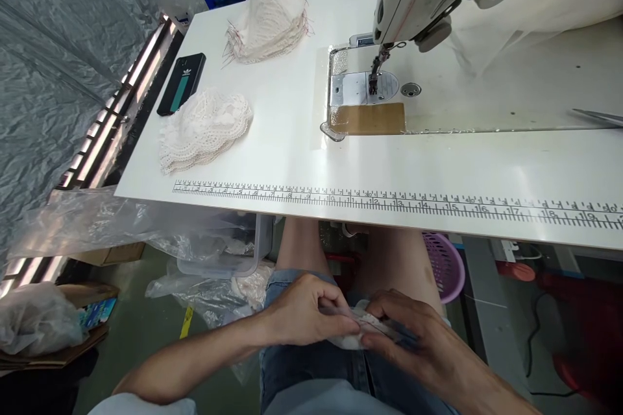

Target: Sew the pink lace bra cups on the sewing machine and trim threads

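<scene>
Over the lap, both hands pinch a small piece of white lace fabric. My left hand grips its left side between thumb and fingers. Opposite it, my right hand holds the other side, thumb below and fingers above. Much of the piece is hidden behind the fingers. On the table above lie a stack of white lace pieces and, farther back, a second stack of cream pieces with loose thread ends. A sewing machine stands at the right, its presser foot over the needle plate.
A ruler scale runs along the front edge of the white table. A black phone lies at the left edge, and scissors or tweezers at the far right. Below are a plastic bin, plastic bags and a purple basket.
</scene>
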A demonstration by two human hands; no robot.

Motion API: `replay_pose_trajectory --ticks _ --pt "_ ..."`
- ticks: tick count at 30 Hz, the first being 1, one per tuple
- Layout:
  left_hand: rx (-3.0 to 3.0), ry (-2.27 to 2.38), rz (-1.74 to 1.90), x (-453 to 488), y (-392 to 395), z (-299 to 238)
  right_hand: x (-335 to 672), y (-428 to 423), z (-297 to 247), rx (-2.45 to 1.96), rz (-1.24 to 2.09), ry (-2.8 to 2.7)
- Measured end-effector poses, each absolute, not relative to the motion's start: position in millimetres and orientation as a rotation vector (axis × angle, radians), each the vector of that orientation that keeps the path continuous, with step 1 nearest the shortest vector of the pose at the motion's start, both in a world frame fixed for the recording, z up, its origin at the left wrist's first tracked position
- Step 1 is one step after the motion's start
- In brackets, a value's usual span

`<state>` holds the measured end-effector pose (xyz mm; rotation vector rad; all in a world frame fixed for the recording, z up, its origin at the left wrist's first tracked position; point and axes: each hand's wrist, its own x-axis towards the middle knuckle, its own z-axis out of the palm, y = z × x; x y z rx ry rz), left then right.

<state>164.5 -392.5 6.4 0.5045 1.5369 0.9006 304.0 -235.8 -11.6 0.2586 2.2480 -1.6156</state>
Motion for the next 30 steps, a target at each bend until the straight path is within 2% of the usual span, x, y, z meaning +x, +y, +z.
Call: replay_pose_trajectory --ticks 6,30 --pt "0.484 1.519 0.922 165.5 -390.3 8.8 298.8 -236.7 -8.1 0.253 -1.69 2.272" --pt "0.57 1.456 0.882 159.9 -391.5 9.2 299.0 -235.5 -16.5 0.515 -2.104 1.544"
